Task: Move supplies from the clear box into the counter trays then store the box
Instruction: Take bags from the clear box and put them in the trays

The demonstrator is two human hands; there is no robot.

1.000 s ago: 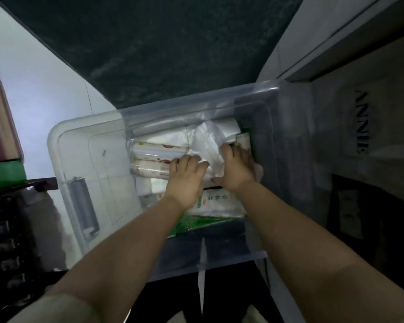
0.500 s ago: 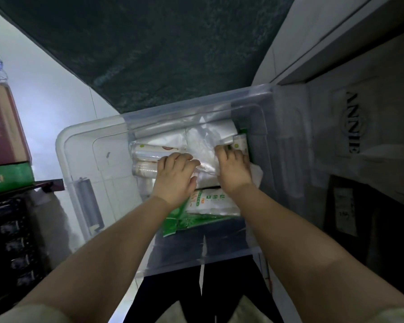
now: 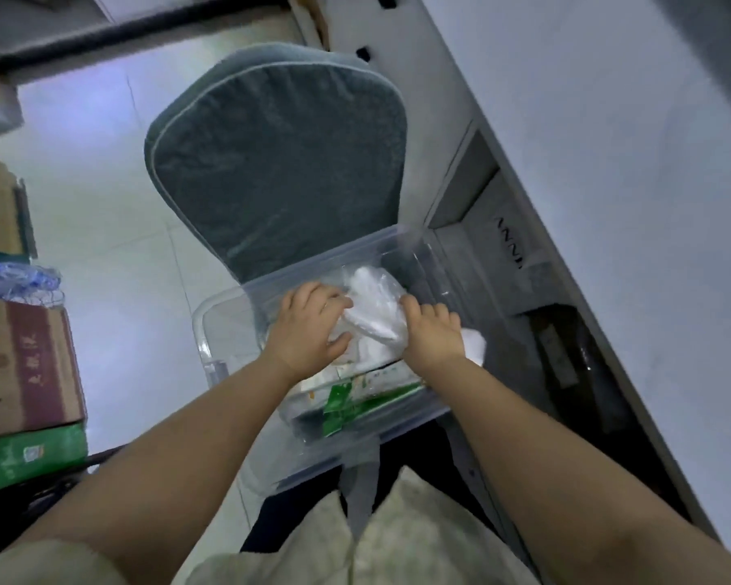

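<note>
One clear plastic box (image 3: 229, 327); one crinkled clear bag of white supplies (image 3: 374, 310), grasped between left hand (image 3: 309, 335) and right hand (image 3: 433, 337), both arms extended.

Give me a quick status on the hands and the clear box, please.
Left hand and right hand both gripping the clear plastic bag. Bag partly raised inside the clear box; green packets underneath. Nothing blocking.

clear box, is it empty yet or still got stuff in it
Not empty. The clear box still holds a green packet, and both hands grip a plastic bag inside it.
</note>
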